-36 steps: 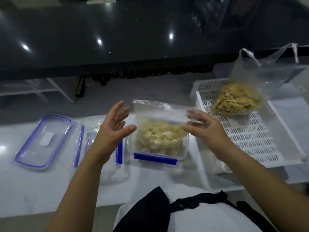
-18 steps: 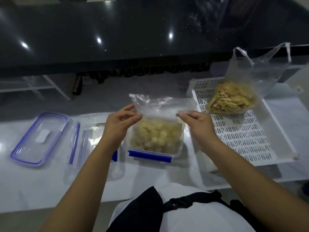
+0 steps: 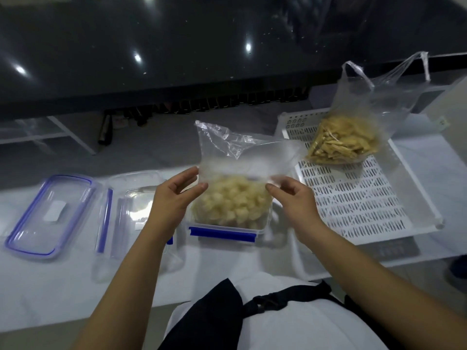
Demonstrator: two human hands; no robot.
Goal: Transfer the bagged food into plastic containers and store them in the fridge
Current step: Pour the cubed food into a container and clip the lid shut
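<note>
Both hands, the left hand (image 3: 174,198) and right hand (image 3: 294,198), pinch with their fingers the thin, slippery bag (image 3: 240,157) at its 9 and 3 o'clock edges, its soft lumpy load sagging in the container (image 3: 225,229).

Both hands pinch a clear bag (image 3: 242,157) of pale food chunks that sits in an open tub (image 3: 227,229) with a blue clasp, near the bench's (image 3: 50,294) middle. The left hand (image 3: 174,198) holds the bag's left side, the right hand (image 3: 293,198) its right side. A blue-rimmed lid (image 3: 48,215) lies toward the left edge. On the right, a white slotted tray (image 3: 353,198) carries a second bag (image 3: 353,137) of yellowish strips.
</note>
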